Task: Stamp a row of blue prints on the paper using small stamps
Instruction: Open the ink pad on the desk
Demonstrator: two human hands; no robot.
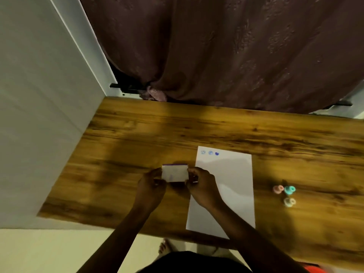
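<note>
Blue prints (210, 153), three in a row, mark the paper (226, 186) at its far left corner; most of that edge is bare; left hand (150, 187) and right hand (201, 186) both pinch what looks like the ink pad (175, 173); three stamps (285, 194) lie apart.

Left hand (150, 186) and right hand (201, 185) pinching inward
</note>
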